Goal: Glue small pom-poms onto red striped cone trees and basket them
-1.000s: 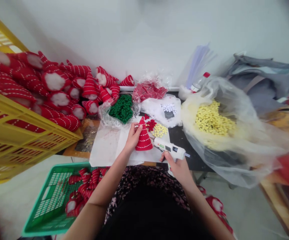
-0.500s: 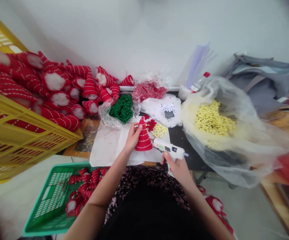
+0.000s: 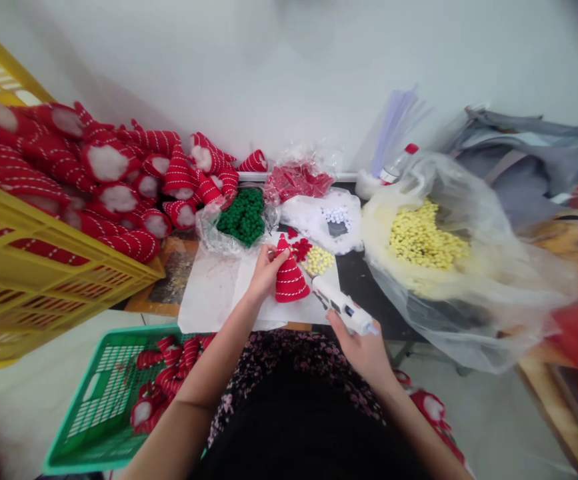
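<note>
My left hand (image 3: 267, 268) pinches the upper left side of a red cone-shaped stuffed hat (image 3: 290, 279) with white dashed stitching, its wide end towards me. In my right hand (image 3: 366, 350) is a white hot glue gun (image 3: 343, 307), its nozzle pointing up and left, close to the hat's lower right edge. Whether the nozzle touches the cloth I cannot tell. Just beyond the hat, small red pompoms (image 3: 301, 250) and pale yellow beads or pompoms (image 3: 319, 261) lie on white paper (image 3: 209, 287).
A yellow crate (image 3: 43, 267) heaped with red cones stands left; a green basket (image 3: 81, 413) holding more is below. Behind the paper sit bags of green pompoms (image 3: 243, 217), red material (image 3: 299, 180) and white pieces (image 3: 337, 215). A big clear bag of yellow pieces (image 3: 426, 237) lies right.
The glue gun has swung so its back end drops lower and towards me, with my right hand turning along. The hat has tilted and shifted slightly right in my left hand.
</note>
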A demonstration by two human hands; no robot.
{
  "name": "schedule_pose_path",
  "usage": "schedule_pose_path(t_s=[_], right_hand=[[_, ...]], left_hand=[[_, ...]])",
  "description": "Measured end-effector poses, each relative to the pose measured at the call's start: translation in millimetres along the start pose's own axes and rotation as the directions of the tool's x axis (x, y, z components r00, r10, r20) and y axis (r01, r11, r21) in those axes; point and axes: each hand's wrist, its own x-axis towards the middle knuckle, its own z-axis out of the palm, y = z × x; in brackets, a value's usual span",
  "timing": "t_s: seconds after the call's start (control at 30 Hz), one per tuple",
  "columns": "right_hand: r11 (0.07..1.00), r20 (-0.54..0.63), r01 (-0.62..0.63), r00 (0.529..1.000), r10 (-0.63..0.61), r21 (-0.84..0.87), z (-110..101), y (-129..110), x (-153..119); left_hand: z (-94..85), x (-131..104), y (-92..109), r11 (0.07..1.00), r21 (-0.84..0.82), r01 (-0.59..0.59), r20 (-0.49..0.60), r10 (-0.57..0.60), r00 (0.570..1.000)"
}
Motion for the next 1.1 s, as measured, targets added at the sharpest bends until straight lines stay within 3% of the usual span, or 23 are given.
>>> schedule_pose_path(t_s=[0.2, 0.43, 0.93, 1.1], right_hand=[[0.978, 0.048, 0.192, 0.981, -0.188, -0.087, 9.3, -19.4, -2.8], [0.963, 0.060, 0.222, 0.975, -0.215, -0.154, 11.7, -20.3, -0.1], [0.958, 0.099, 0.178, 0.982, -0.159, -0.224, 4.4, -21.4, -1.4], [0.990, 0.074, 0.070, 0.995, -0.061, -0.122, -4.1, -18.7, -4.3]], left_hand=[[10.6, 1.2, -4.0, 0.979, 0.163, -0.121, 0.026, 0.118, 0.993], [10.2, 2.1, -11.9, 0.914, 0.358, -0.190, -0.025, 0.213, 0.977], [10.7, 2.0, -10.1, 0.965, 0.221, -0.141, -0.048, 0.155, 0.987], [11.2, -0.4, -5.5, 0.985, 0.146, -0.088, -0.013, 0.091, 0.996]])
